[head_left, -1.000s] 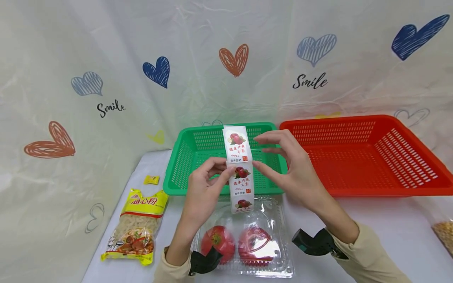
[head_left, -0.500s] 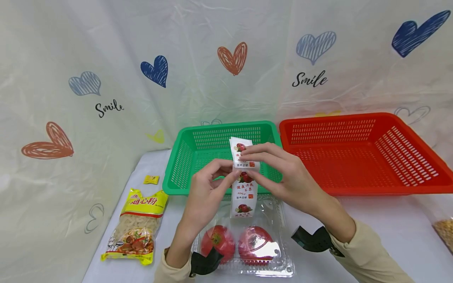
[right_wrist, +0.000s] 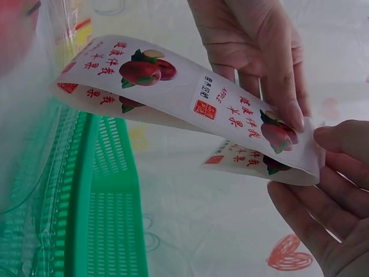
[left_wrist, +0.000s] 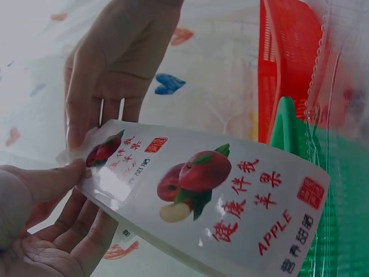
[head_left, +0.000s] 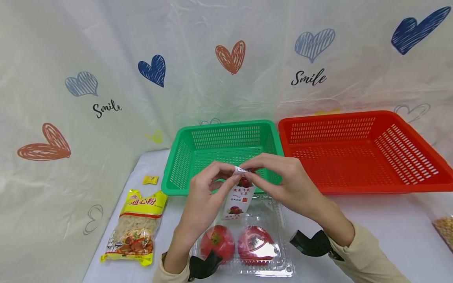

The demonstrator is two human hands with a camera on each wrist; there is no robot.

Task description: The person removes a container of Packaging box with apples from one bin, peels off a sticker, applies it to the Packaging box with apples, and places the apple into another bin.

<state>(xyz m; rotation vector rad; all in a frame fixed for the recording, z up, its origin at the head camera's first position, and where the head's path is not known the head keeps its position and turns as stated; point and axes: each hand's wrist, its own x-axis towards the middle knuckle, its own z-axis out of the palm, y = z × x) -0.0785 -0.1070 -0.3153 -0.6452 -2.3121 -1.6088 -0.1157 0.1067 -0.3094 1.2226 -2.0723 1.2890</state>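
A white label strip (head_left: 238,198) printed with red apples and the word APPLE is folded over on itself. Both hands pinch it at the fold. My left hand (head_left: 226,177) holds it from the left and my right hand (head_left: 253,169) from the right, in front of the green basket (head_left: 219,126). The strip's lower end hangs over a clear plastic clamshell (head_left: 279,251) with two red fruits (head_left: 217,241) inside. In the left wrist view the strip (left_wrist: 219,202) fills the frame. In the right wrist view the doubled strip (right_wrist: 190,92) shows its fold by my right hand (right_wrist: 323,156).
A red basket (head_left: 354,118) stands to the right of the green one. At the left lie a yellow pasta bag (head_left: 138,224) and a small yellow sweet (head_left: 150,180). A bag of grains (head_left: 444,232) shows at the right edge. A heart-printed sheet hangs behind.
The strip stood tall and flat before; my right hand has folded its upper part down, and both hands have come together on the fold, a little lower.
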